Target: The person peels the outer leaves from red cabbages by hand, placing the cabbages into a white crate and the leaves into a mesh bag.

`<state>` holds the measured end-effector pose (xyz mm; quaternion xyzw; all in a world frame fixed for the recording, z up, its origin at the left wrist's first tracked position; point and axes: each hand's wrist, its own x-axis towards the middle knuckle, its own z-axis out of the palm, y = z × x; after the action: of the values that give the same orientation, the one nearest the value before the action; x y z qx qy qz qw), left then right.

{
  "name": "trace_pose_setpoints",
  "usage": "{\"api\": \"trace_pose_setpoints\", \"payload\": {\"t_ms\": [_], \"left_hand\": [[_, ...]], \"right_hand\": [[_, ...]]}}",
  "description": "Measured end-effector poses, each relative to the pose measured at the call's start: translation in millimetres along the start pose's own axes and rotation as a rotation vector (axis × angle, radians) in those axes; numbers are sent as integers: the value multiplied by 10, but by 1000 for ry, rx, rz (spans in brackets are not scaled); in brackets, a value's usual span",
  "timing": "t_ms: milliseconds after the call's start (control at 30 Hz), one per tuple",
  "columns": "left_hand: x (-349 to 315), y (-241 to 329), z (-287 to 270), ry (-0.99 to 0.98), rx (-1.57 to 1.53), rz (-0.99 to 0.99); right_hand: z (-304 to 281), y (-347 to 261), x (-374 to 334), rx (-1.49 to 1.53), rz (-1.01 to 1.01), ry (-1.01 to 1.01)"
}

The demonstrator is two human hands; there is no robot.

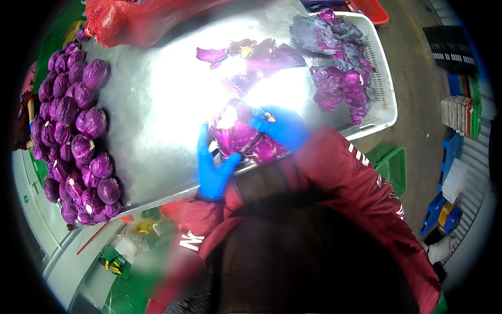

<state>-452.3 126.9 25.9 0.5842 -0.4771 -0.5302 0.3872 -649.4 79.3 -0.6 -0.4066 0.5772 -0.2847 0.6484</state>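
Observation:
A red cabbage (240, 137) with loosened purple leaves rests near the front edge of the metal table (141, 178). My left hand (212, 170), in a blue glove, cups its left side, thumb toward me and fingers reaching up along it. On the other side my right hand (285, 128), gloved in blue too, touches the cabbage with curled fingers. A small brownish, shiny thing shows at those fingers; its kind is hard to make out. Glare washes out the cabbage's top. Torn purple leaves (266, 55) lie just beyond on the metal.
Several red cabbages (65, 118) are piled along the table's left end. A red mesh sack (125, 23) lies at the far side. To the right, a white crate (384, 89) holds discarded dark leaves (340, 63). A green basket (391, 170) stands on the floor beyond my right arm.

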Motion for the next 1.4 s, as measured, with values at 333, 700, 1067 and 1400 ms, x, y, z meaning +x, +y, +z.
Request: {"api": "trace_pose_setpoints", "payload": {"t_ms": [333, 700, 1067, 1400], "left_hand": [[663, 171, 158, 35, 652, 70], [628, 196, 291, 44, 677, 88], [547, 92, 410, 107, 632, 166], [311, 67, 500, 4, 691, 374]], "right_hand": [[-116, -197, -53, -682, -340, 232], [-23, -203, -146, -868, -245, 161], [27, -125, -85, -742, -246, 211], [-464, 606, 759, -258, -283, 156]]}}
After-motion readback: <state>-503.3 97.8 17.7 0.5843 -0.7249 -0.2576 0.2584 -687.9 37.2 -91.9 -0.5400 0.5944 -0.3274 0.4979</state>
